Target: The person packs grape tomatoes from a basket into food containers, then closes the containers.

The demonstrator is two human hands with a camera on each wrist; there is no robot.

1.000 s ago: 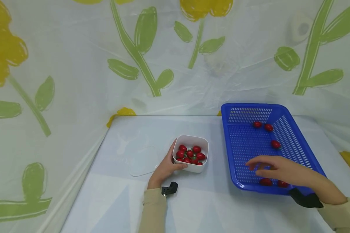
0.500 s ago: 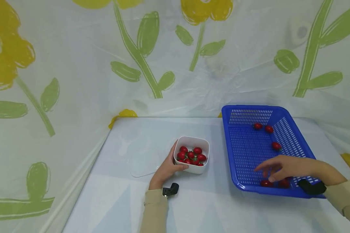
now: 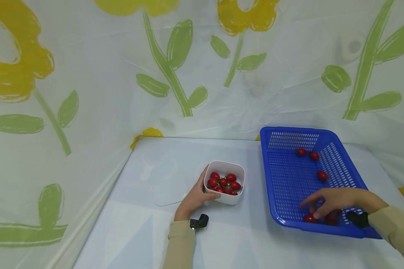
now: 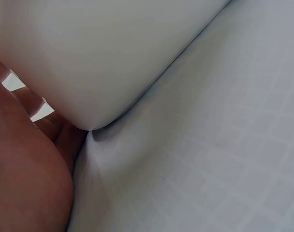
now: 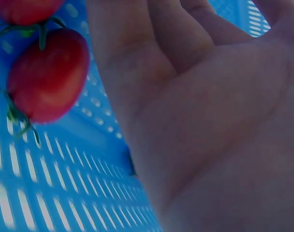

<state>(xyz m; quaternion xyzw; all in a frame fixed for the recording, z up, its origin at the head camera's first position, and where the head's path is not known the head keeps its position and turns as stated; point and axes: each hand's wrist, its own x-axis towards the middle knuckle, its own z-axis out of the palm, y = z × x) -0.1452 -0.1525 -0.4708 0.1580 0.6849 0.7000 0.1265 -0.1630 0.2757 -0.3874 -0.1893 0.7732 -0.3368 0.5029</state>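
My left hand (image 3: 193, 198) grips the left side of a white square container (image 3: 228, 198), its thumb along the front wall. Several cherry tomatoes (image 3: 223, 182) with green stems lie inside. The left wrist view shows the container's smooth wall (image 4: 89, 58) against the fingers. My right hand (image 3: 340, 200) reaches down into a blue slotted basket (image 3: 272, 201), fingers spread, thumb tip by a cherry tomato (image 3: 310, 219) near the front wall. Another tomato (image 3: 331, 220) is partly hidden below that hand. From the right wrist, a tomato (image 5: 50, 75) appears beside the palm.
Farther back in the basket lie more cherry tomatoes (image 3: 322, 176). A clear flat lid (image 3: 168, 190) lies on the white tabletop (image 3: 219, 239), left of the container. Behind the table hangs a curtain (image 3: 107, 74) with printed flowers.
My right hand has lowered toward the basket's front, and its thumb has come to the tomato there. The left hand keeps its grip on the container. The head view has shifted slightly.
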